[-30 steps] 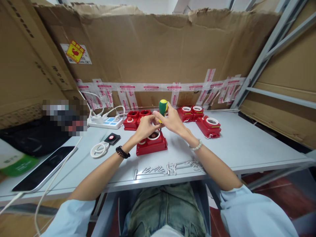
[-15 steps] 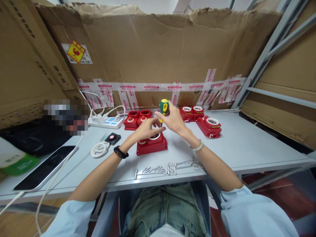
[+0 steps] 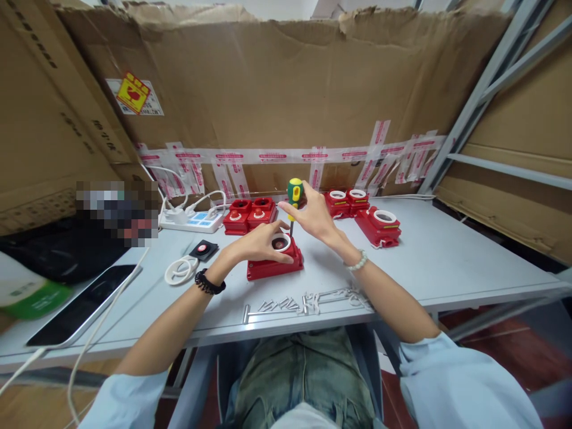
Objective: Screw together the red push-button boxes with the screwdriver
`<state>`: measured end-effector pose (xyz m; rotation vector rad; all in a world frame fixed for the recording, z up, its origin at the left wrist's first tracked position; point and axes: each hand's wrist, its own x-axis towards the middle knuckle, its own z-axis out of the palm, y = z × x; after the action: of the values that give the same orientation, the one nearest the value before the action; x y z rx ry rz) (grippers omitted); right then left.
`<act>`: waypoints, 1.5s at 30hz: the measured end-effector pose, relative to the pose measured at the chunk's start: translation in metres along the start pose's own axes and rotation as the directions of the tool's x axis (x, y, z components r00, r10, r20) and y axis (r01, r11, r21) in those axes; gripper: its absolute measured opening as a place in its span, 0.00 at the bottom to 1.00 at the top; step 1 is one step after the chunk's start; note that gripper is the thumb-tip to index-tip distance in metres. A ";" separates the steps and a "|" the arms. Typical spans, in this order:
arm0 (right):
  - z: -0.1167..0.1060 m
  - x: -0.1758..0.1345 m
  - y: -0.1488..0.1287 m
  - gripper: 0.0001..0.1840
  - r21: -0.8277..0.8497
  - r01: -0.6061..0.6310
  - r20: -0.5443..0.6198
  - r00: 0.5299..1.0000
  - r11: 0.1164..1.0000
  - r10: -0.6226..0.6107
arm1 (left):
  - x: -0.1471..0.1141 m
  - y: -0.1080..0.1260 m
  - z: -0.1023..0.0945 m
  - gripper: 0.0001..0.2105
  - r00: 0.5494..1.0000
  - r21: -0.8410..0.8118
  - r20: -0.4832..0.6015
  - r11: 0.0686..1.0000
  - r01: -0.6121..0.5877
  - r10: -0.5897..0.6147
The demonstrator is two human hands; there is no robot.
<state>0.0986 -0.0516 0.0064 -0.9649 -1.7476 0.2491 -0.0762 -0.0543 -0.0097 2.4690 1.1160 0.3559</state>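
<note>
My right hand (image 3: 315,215) is closed around the green and yellow handle of a screwdriver (image 3: 295,192). The screwdriver stands upright, its dark shaft pointing down at the back right of a red box (image 3: 274,271). Whether the tip sits in a screw is too small to tell. My left hand (image 3: 257,244) holds the red box from the left, thumb in front and fingers behind, curved around a white ring (image 3: 286,238) on its top. The palm hides the box's left part.
Red boxes with black openings (image 3: 250,215) stand behind, beside a power strip (image 3: 196,221). More red boxes with white rings (image 3: 379,229) are at right. Loose screws (image 3: 279,304) and metal rods lie at the front edge. Loose white rings (image 3: 181,271) and a tablet (image 3: 84,305) are left.
My left hand has moved down from near the screwdriver's shaft onto the red box, its thumb and fingers spreading around the white ring. The screwdriver has shifted slightly left.
</note>
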 end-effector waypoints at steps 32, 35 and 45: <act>-0.038 0.001 -0.015 0.25 0.284 0.022 -0.289 0.955 0.958 0.064 | -0.040 0.031 0.005 0.07 0.959 -0.107 -0.183 0.966 -0.236 0.214; -0.034 -0.001 -0.013 0.25 0.265 0.007 -0.247 0.967 0.964 0.061 | -0.061 0.036 0.017 0.06 0.984 -0.040 0.053 0.985 -0.170 0.172; -0.028 -0.005 -0.014 0.22 0.155 -0.037 -0.173 0.983 0.987 0.064 | -0.075 0.028 0.027 0.11 0.974 0.003 0.147 0.984 -0.177 0.174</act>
<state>0.1167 -0.0724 0.0225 -0.8941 -1.5206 0.3144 -0.0958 -0.1347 -0.0250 2.5685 0.8475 0.2133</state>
